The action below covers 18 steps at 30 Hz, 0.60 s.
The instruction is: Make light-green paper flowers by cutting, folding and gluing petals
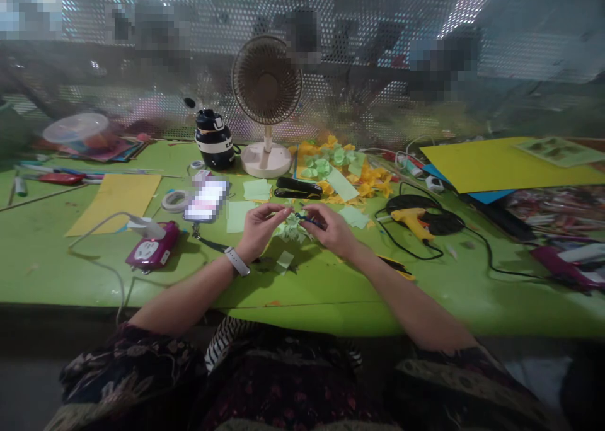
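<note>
My right hand (pixel 334 232) is closed around a slim dark blue tool (pixel 309 220), whose tip points left toward my other hand. With thumb and fingers pinched, my left hand (pixel 259 230), a white watch band on its wrist, sits just left of that tip. Whatever it pinches is too small to make out. Below and between both hands lies a heap of light green paper cuttings (pixel 289 230). A small pale green paper piece (pixel 284 261) rests nearer the front edge. Just beyond the hands lies a black stapler (pixel 299 188).
Yellow and green paper flowers (pixel 338 160) are piled at the back. A yellow glue gun (pixel 413 222) with a looping black cord lies right. A phone (pixel 207 200), a tape roll (pixel 174 200) and a purple power strip (pixel 154 245) are left. A fan (pixel 267 160) and dark bottle (pixel 215 141) stand behind.
</note>
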Available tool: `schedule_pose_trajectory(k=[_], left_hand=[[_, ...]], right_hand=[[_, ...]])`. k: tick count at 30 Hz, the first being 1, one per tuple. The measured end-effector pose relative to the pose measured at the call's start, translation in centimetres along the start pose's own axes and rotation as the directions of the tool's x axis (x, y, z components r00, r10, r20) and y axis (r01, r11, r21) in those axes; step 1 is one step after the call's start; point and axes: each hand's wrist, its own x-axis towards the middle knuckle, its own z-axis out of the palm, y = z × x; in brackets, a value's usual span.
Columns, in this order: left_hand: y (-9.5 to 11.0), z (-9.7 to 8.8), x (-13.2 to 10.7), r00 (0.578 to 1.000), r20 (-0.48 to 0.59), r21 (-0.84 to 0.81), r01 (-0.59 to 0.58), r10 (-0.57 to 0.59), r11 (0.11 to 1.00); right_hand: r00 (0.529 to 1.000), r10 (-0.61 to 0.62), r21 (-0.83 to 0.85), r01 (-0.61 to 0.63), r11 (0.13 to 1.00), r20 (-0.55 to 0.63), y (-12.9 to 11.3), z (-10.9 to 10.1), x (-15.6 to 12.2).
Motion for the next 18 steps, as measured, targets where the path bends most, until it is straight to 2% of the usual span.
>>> schedule_pose_trajectory(k=[3,8,18], left_hand=[[0.01,-0.03,0.05,1.0,-0.007,0.016,-0.019,0.019,1.0],[-0.24,-0.14,0.13,1.0,0.002,0.015,0.013,-0.013,1.0],[-0.41,-0.26,0.22,0.999,0.003,-0.031,0.048,-0.048,0.998]], right_hand=[[0.998,-0.062,-0.03,0.062,0.998,0.001,0.06,0.07,-0.01],[0.991,-0.131,-0.051,0.131,0.99,-0.003,0.38,-0.16,0.17],[0.998,-0.044,-0.064,0.047,0.997,0.04,-0.03,-0.16,0.05]])
